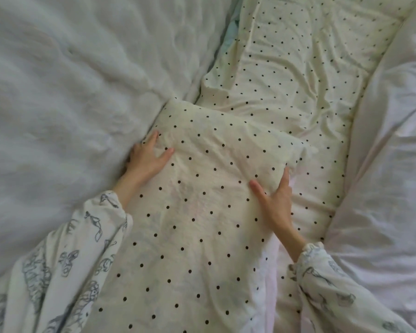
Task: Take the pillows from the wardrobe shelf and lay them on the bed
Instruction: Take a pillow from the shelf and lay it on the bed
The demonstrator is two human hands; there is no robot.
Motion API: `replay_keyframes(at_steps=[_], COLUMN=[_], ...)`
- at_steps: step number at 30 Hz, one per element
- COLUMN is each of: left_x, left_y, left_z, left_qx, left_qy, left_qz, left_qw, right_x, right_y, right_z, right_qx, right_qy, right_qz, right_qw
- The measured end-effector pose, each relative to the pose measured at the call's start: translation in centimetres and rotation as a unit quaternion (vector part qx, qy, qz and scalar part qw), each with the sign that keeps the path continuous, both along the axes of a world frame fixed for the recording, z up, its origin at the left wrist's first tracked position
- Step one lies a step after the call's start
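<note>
A cream pillow with black dots (pixel 202 200) fills the lower middle of the head view. My left hand (pixel 147 157) grips its left edge, fingers tucked behind and thumb on top. My right hand (pixel 275 200) grips its right edge the same way. The pillow partly overlaps a second cream dotted pillow (pixel 298 75) lying flat on the bed farther away, reaching to the upper right.
A crumpled white duvet (pixel 58 92) covers the bed on the left. More white bedding (pixel 394 176) lies along the right side. My patterned white sleeves (pixel 65 272) fill both lower corners.
</note>
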State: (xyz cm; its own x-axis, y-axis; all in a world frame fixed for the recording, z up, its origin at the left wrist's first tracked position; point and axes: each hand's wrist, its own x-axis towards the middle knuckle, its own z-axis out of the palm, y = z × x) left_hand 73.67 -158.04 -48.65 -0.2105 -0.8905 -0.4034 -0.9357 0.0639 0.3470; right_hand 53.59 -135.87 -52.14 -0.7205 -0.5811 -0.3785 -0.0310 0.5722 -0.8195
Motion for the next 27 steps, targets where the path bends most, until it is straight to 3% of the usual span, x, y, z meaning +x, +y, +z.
replay_keyframes(at_steps=[7,11,15,17,22,27], left_x=[1.6,3.8,5.7,6.8,8.7,10.0], left_y=[7.6,15.9,23.4,26.7,31.5,37.1], left_z=[-0.8,0.1,1.8,2.7,5.7,9.1], left_qx=[-0.079,-0.014,0.099,0.137,0.199,0.163], left_qy=[-0.103,-0.118,-0.134,-0.151,-0.152,-0.056], left_qz=[-0.121,-0.15,-0.199,-0.236,-0.27,-0.223], left_qw=[0.984,0.982,0.966,0.95,0.93,0.96], right_x=[3.3,7.7,11.6,12.5,14.0,15.8], right_y=[1.7,5.7,11.0,13.5,19.2,27.9], right_z=[0.4,2.3,4.5,5.7,9.3,12.9], right_qx=[0.057,0.099,0.17,0.197,0.187,0.158], right_qy=[0.056,0.076,0.065,0.028,-0.02,-0.002], right_qz=[0.062,0.158,0.336,0.371,0.264,0.131], right_qw=[0.995,0.98,0.924,0.907,0.946,0.979])
